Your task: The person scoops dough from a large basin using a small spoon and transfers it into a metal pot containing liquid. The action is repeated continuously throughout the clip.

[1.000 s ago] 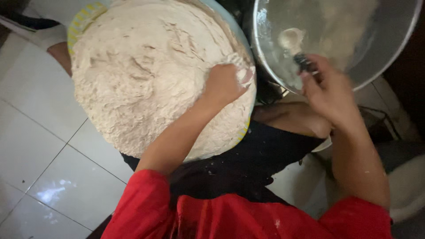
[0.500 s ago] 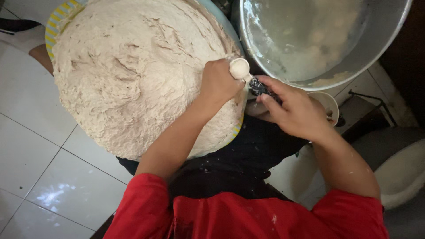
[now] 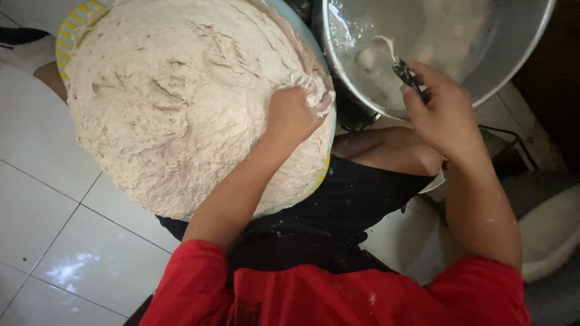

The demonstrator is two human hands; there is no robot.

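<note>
Left hand closed into a loose fist, pressed into the right edge of the dough mass and pinching off a small lump of it; fingers coated with wet dough. Right hand curled around the dark handle of a spoon, its pale tip lowered into the steel pot near the pot's left wall. A little batter or dough clinging to the spoon tip; hard to tell more.

Dough heaped high in a wide round basin with a yellow and blue striped rim, resting on the lap, over the black apron. Basin nearly touching the pot at the upper right edge. In the pot, cloudy liquid with some pale pieces, blurred.

Judging from the view: only a small share portioned so far, a few pieces in the pot against an almost whole mass in the basin. Most of the dough left to pinch and drop.

Room for moving: narrow between basin rim and pot rim, so a short path for both hands. White tiled floor open at the left and lower left. At the right, a pale rounded object, partly cut by the frame, close beside the right arm.
</note>
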